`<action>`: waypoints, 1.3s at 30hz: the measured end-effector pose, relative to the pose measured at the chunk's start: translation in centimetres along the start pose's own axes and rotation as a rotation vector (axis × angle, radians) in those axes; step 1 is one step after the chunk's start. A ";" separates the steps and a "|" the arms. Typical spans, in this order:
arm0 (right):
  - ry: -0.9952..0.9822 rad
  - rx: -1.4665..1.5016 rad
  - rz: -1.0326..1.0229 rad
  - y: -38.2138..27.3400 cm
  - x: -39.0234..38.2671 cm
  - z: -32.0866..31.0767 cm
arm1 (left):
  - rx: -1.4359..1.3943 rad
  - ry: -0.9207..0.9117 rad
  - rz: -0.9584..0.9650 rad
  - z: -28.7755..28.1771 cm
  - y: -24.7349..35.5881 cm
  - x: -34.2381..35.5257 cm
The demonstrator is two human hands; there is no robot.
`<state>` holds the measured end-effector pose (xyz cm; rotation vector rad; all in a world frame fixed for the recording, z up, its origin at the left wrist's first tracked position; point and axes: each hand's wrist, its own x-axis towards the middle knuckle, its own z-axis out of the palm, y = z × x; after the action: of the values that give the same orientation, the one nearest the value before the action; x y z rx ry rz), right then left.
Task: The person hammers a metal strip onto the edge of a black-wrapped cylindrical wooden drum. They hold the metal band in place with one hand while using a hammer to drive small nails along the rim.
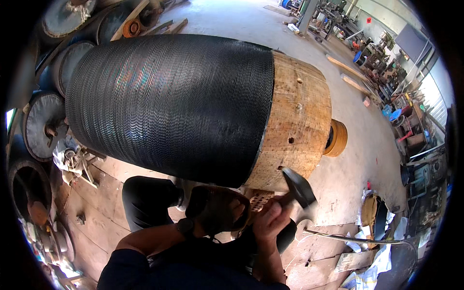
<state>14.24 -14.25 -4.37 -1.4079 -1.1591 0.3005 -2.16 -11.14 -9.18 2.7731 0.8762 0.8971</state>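
Observation:
My right hand [271, 220] is closed round the handle of a hammer. The hammer's dark head [299, 188] is up beside the lower right edge of a large roller. Black ribbed covering [174, 106] wraps most of that roller, and a bare wooden band [302, 116] with several small holes forms its right end. My left hand [220, 212], in what looks like a dark glove, is low under the roller's near side. Deep shadow hides its fingers, so I cannot tell whether it holds anything. A perforated reddish brick [261, 199] shows between my hands.
An orange-yellow grooved pulley [337, 138] sticks out at the roller's right end. Large drums [46, 125] are stacked along the left. Wooden planks [355, 83] lie on the floor at the right, with machines and tools beyond. Scrap and white sheeting [382, 258] lie at the lower right.

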 end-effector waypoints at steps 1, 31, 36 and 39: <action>0.042 0.049 -0.064 0.2 0.2 0.1 | 0.014 -0.008 0.012 0.5 0.2 -0.6; -0.121 -0.266 0.071 0.3 0.2 1.0 | -0.345 -0.150 -0.160 3.1 0.3 -1.9; 0.218 -0.150 -0.084 1.3 -0.4 -0.3 | -0.162 -0.198 -0.064 0.1 1.2 0.0; -0.329 -0.746 -0.192 1.4 2.3 0.6 | -0.085 -0.045 0.015 -1.6 1.4 0.4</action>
<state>15.47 -11.79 -4.72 -1.9112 -1.7784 -0.0589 -2.05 -12.20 -7.30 2.7200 0.7919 0.8496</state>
